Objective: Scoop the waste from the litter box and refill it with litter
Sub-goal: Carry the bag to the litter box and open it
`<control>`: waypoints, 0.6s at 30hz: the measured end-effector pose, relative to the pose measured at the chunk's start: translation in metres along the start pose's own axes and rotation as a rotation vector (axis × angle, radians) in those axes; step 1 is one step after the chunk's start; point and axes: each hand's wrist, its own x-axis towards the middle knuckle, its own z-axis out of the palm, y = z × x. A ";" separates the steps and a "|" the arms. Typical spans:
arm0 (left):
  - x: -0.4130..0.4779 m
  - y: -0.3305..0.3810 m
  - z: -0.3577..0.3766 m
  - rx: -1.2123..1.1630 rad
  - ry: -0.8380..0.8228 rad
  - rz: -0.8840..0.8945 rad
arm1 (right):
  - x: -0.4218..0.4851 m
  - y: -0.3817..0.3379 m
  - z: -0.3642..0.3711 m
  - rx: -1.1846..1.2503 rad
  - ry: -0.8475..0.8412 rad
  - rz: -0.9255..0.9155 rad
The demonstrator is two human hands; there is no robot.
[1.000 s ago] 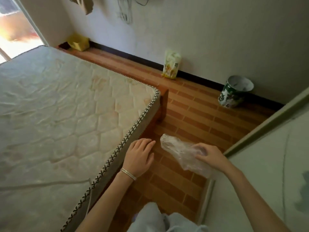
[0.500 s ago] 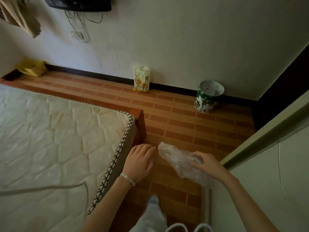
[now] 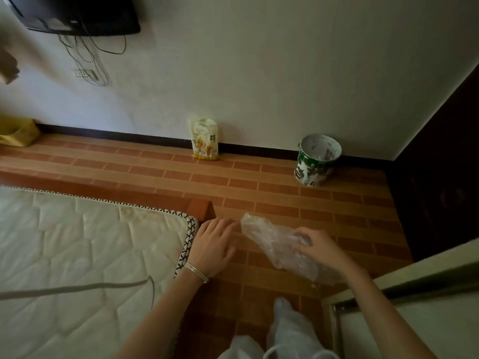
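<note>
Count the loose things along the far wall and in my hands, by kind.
Printed pouch: 1
Bucket: 1
Yellow tub: 1
Clear bag, held in the right hand: 1
Total: 4

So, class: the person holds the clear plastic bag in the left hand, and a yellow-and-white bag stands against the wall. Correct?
Not quite. The head view shows the clear plastic bag gripped in the right hand; the left hand is open and holds nothing. The yellow-and-white bag does stand against the wall.
</note>
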 end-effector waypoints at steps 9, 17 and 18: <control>0.094 -0.032 0.034 0.002 -0.048 -0.106 | 0.122 0.019 -0.053 -0.049 -0.096 -0.005; 0.211 -0.046 0.038 -0.025 -0.033 -0.204 | 0.241 0.011 -0.136 -0.108 -0.129 -0.089; 0.224 -0.047 0.040 -0.021 -0.042 -0.206 | 0.256 0.009 -0.142 -0.122 -0.136 -0.104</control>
